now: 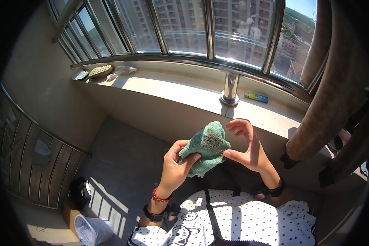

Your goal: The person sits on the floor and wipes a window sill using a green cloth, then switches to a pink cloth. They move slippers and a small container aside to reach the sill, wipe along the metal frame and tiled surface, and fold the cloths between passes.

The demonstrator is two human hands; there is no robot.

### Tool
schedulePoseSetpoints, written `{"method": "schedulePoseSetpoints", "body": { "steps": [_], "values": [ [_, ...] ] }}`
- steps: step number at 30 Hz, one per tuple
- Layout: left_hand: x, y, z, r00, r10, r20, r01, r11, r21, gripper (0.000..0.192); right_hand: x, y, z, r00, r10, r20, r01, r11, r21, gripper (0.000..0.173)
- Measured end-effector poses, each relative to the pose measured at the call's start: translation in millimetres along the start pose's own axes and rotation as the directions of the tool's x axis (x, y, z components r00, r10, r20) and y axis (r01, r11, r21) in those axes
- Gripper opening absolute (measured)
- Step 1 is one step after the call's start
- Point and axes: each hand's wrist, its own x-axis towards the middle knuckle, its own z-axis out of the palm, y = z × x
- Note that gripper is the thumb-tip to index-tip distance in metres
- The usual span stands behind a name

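A green terry cloth point(206, 147) with a dark soiled patch is bunched up in front of me. My left hand point(176, 161) grips its left side, the thumb pressed on top. At the cloth's right edge is my right hand point(247, 147), its fingers spread and curled, its thumb tip at or very near the fabric; whether they touch, I cannot tell. Beyond both hands runs a sunlit window ledge point(172, 89).
Metal window bars point(210, 30) and a steel post point(230, 89) stand at the ledge. A lighter point(256, 97), a scrub brush point(101, 70) and a clear plastic bottle point(125, 69) lie there. Curtains point(319, 117) hang right. A plastic bin point(93, 229) stands lower left.
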Motion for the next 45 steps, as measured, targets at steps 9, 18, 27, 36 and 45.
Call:
{"method": "schedulePoseSetpoints", "body": {
  "steps": [9,18,27,36,45],
  "values": [
    [13,6,14,0.987,0.12,0.109,-0.141,0.967,0.21,0.028,2,9,5,0.961,0.07,0.267,-0.182,0.887,0.425,0.092],
    [20,12,28,0.972,0.236,0.011,-0.211,0.849,0.485,0.044,2,-10,2,0.982,0.133,0.132,-0.175,0.9,0.398,0.04],
    [14,-28,41,0.965,0.257,-0.047,-0.242,0.948,0.204,0.039,-2,-21,-44,0.801,0.595,0.065,-0.305,0.312,0.9,0.039],
    [7,-65,23,0.979,0.177,-0.1,-0.163,0.977,0.139,0.037,-23,1,-101,0.621,0.542,-0.566,-0.111,0.776,0.621,0.032],
    [5,-108,1,0.992,-0.026,-0.125,0.037,0.996,0.084,0.04,-102,8,-169,0.552,-0.52,-0.652,-0.596,0.302,-0.744,0.033]
  ]
}}
